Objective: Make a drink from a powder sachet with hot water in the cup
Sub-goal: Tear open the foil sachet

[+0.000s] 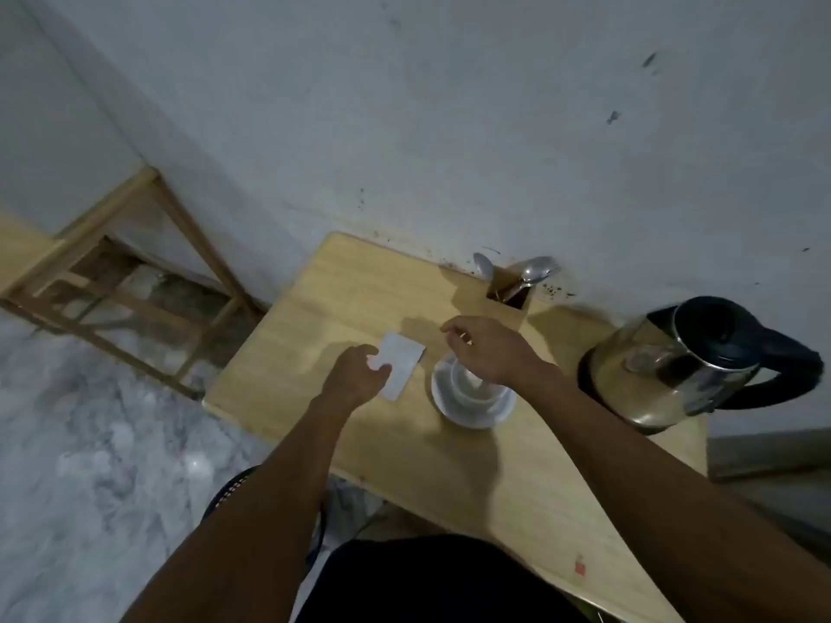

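Observation:
A white sachet (401, 362) lies flat on the wooden table (288, 361). My left hand (357, 375) rests on its near left corner, fingers curled over the edge. Right of it stands a white cup (467, 386) on a white saucer (454, 409). My right hand (488, 348) hovers above the cup with loosely spread fingers, holding nothing, and hides part of the cup. A steel electric kettle (674, 366) with a black lid and handle stands at the table's right end.
A wooden holder (508, 292) with two spoons (535, 269) stands against the wall behind the cup. A wooden frame rack (121, 281) is on the marble floor to the left. The wall runs along the table's far edge.

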A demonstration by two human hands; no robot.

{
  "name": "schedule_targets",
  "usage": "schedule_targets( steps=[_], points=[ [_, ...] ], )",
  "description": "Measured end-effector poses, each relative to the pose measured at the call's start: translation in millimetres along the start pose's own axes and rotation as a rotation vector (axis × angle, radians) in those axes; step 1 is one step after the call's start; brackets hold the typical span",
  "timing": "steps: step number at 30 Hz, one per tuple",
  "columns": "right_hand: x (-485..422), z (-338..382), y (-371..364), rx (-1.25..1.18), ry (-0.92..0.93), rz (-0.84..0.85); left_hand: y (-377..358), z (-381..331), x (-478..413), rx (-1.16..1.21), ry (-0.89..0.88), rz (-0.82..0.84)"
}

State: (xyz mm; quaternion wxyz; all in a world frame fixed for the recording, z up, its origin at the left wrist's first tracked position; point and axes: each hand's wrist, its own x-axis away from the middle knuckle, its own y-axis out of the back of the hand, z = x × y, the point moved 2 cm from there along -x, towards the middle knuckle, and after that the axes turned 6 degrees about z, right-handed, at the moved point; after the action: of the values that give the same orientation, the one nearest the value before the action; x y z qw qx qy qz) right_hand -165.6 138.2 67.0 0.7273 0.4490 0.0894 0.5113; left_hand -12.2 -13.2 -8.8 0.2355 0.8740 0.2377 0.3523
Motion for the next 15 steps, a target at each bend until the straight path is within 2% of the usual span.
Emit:
schedule_targets(
  steps=[4,9,12,15],
  points=[
    [-31,2,-20,0.079,-0.12,0.124,-14,25,-16,-0.119,0.112,0.032],
    [-80,1,-40,0.178,-0.201,0.263,-17,34,-39,-0.293,0.055,-0.035],
    [-104,-1,-56,0.162,-0.244,0.367,-17,38,-41,-0.28,0.025,-0.017],
    [-127,-4,-72,0.131,-0.268,0.384,-15,42,-49,-0.258,0.025,-0.015]
  ],
)
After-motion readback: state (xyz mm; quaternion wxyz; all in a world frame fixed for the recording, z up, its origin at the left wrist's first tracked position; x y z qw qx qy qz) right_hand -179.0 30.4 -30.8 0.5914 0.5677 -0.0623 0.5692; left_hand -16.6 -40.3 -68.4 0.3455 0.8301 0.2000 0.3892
